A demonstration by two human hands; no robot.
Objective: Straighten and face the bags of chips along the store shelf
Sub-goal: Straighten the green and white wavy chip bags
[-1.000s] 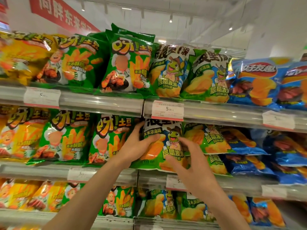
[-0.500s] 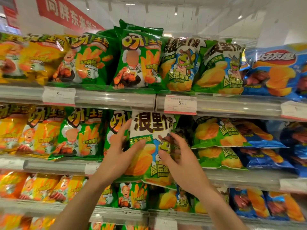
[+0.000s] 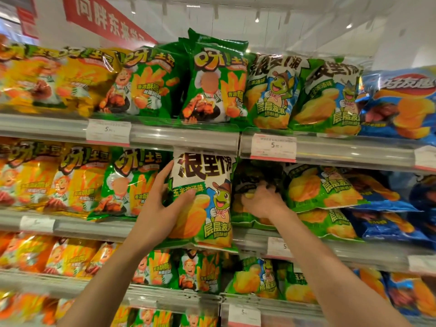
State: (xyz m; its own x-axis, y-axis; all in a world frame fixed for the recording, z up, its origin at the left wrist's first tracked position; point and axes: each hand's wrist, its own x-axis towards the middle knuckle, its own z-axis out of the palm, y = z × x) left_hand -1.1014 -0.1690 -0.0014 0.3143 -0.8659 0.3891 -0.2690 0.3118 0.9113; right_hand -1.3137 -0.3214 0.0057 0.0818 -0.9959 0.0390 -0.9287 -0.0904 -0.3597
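The frog chip bag now stands upright at the shelf edge in the left hand, thumb across its front — the right hand has let go and reaches, fingers curled, into the dark bag behind, so facing continues.

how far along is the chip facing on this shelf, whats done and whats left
Looks done: the top shelf bags stand upright, fronts out. In hand: the left hand holds a frog-mascot bag upright at the middle shelf's front edge, while the right hand grips a darker bag behind it. Left: the green bags and blue bags to the right lie flat and stacked.
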